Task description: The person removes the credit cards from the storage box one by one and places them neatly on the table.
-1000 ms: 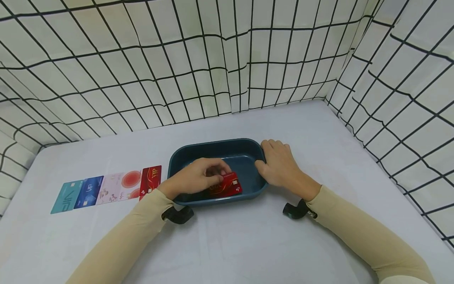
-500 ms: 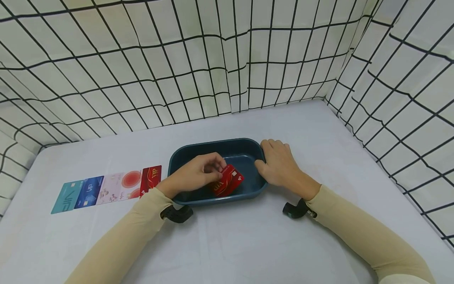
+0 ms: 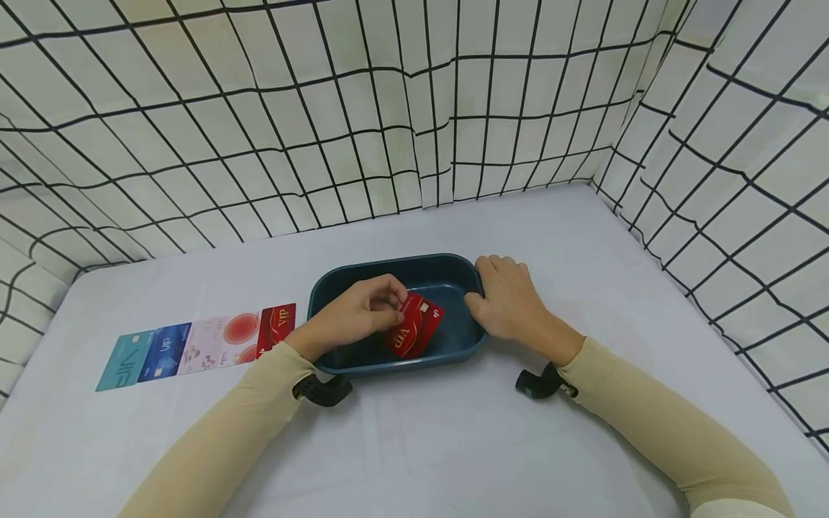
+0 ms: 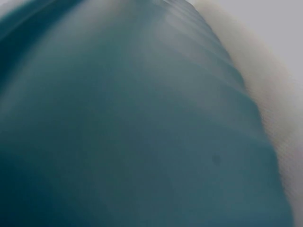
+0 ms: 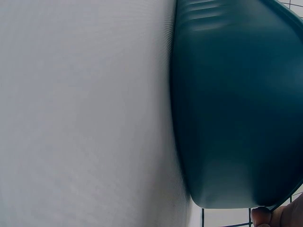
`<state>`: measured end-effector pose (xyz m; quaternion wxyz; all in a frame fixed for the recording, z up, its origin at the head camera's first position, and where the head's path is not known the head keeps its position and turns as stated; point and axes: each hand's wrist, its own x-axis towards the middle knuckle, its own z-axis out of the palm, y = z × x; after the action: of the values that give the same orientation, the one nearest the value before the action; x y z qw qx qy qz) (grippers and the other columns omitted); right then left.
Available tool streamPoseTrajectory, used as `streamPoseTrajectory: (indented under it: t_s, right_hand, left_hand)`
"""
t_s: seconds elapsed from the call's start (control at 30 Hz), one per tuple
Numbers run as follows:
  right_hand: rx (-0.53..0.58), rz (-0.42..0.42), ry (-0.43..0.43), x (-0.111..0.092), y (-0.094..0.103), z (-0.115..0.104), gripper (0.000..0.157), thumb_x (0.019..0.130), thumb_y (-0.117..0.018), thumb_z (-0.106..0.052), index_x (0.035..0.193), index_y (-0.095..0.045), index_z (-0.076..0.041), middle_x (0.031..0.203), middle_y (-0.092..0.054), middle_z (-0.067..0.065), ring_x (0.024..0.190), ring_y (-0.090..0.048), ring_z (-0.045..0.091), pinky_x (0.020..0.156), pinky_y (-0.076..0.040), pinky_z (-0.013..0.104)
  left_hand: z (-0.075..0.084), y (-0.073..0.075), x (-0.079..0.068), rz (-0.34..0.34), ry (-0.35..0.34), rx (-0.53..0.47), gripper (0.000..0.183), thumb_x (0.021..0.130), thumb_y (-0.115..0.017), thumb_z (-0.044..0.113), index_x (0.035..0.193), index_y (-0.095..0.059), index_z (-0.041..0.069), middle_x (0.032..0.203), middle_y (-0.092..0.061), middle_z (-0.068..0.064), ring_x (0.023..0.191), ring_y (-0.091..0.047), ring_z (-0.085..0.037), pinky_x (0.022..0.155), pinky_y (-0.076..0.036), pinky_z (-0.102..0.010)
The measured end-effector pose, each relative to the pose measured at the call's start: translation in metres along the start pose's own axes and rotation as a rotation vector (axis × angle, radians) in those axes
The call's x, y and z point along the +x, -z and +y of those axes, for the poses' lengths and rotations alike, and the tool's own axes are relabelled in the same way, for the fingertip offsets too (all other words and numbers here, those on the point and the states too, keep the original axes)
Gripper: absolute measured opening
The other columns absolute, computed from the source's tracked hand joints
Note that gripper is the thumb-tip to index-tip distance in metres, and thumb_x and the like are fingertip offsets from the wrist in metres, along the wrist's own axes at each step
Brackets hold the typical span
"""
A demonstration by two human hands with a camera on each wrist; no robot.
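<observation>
In the head view a red VIP card (image 3: 414,327) is tilted inside the dark teal tray (image 3: 398,370). My left hand (image 3: 363,311) reaches over the tray's left side and pinches the card's upper left corner between thumb and fingers. My right hand (image 3: 512,296) grips the tray's right end, thumb over the rim and fingers along the outside. The tray's outer wall (image 4: 142,118) fills most of the left wrist view, blurred. In the right wrist view, fingertips (image 5: 279,216) touch the tray's edge at the lower right.
Left of the tray, a row of cards lies on the white tabletop (image 3: 414,446): teal (image 3: 124,360), blue (image 3: 164,351), pink floral (image 3: 216,340) and red (image 3: 276,325). The left forearm passes close to the red one. Black wire grid panels (image 3: 363,108) stand behind and at the right.
The red card in my left hand has turned and risen slightly, and its VIP lettering now shows fully. A second red layer seen beside it earlier is now hidden. My right hand stays on the tray.
</observation>
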<state>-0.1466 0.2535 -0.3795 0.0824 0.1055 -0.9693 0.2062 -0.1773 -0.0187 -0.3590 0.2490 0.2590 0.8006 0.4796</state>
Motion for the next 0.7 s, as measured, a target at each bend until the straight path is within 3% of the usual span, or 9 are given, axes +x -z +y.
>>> streamPoseTrajectory:
  t_s: [0.37,0.7]
  right_hand:
    - [-0.009,-0.009,-0.003,-0.0009,-0.0002,-0.0006,0.025,0.088,-0.052,-0.025,0.1,-0.059,-0.005,0.088,-0.059,0.009,0.083,-0.05,0.028,0.073,-0.034,0.037]
    - [0.0,-0.011,-0.009,-0.0006,0.001,-0.0013,0.026,0.088,-0.052,-0.026,0.102,-0.06,-0.005,0.091,-0.06,0.009,0.085,-0.051,0.028,0.075,-0.036,0.038]
  left_hand:
    - [-0.0001,0.0019,0.0008,0.105,0.061,-0.127,0.027,0.098,-0.062,0.01,0.122,-0.051,0.008,0.119,-0.062,-0.014,0.11,-0.064,-0.026,0.086,-0.064,-0.038]
    - [0.0028,0.0043,-0.0033,0.18,0.067,-0.178,0.027,0.098,-0.064,0.012,0.12,-0.048,0.008,0.119,-0.063,-0.015,0.116,-0.063,-0.027,0.087,-0.065,-0.04]
